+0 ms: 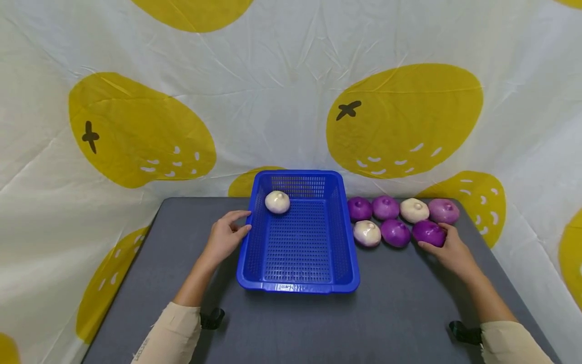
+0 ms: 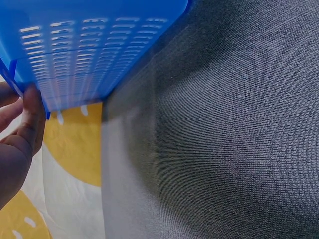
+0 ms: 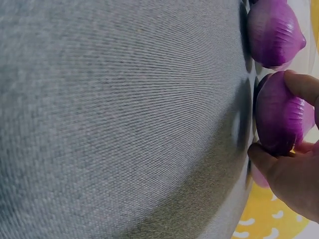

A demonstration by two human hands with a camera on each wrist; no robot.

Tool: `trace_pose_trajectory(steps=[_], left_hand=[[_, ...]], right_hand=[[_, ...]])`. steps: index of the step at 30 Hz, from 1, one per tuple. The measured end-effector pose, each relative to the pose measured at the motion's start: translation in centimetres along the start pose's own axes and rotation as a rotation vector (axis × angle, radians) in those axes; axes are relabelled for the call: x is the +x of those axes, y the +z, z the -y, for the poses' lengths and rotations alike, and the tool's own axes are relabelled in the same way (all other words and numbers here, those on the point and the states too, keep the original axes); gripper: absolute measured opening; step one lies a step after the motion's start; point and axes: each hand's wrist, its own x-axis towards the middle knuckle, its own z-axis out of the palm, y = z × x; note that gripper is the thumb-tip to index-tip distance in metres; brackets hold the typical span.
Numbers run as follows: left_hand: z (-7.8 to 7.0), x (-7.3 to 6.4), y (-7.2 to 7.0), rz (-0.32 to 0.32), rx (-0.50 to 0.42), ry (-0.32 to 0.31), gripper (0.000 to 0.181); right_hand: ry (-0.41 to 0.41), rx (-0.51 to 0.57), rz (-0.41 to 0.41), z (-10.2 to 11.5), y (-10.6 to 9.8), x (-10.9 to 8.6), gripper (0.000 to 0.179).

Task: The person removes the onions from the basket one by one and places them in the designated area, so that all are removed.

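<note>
A blue plastic basket (image 1: pixel 297 287) with slotted walls stands mid-table, and one white onion (image 1: pixel 277 202) lies inside near its far left corner. At the basket's left rim is my left hand (image 1: pixel 226 236), thumb and fingers pinching the edge; the left wrist view shows the thumb (image 2: pixel 32 112) against the rim. My right hand (image 1: pixel 452 253) grips a dark purple onion (image 1: pixel 427 233) at the right end of the near row, with the thumb on one side and fingers on the other. In the right wrist view that purple onion (image 3: pixel 279 114) looks slightly tilted.
Right of the basket, more onions sit in two rows, among them a white onion (image 1: pixel 367 233), a purple onion (image 1: pixel 395 233) and a pinkish-purple onion (image 1: pixel 443 211). A grey table (image 1: pixel 386 313) lies beneath. Behind it hangs a white curtain (image 1: pixel 282 101) printed with yellow fruit.
</note>
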Motion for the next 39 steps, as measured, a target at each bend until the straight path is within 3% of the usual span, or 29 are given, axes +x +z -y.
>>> trace_pose_trajectory(steps=[15, 39], left_hand=[[-0.22, -0.03, -0.02, 0.009, -0.011, -0.012, 0.037], [-0.24, -0.07, -0.02, -0.004, -0.021, 0.011, 0.036]], right_hand=[[0.054, -0.027, 0.055, 0.19, 0.4, -0.04, 0.098], [0.056, -0.024, 0.062, 0.22, 0.5, 0.3, 0.104]])
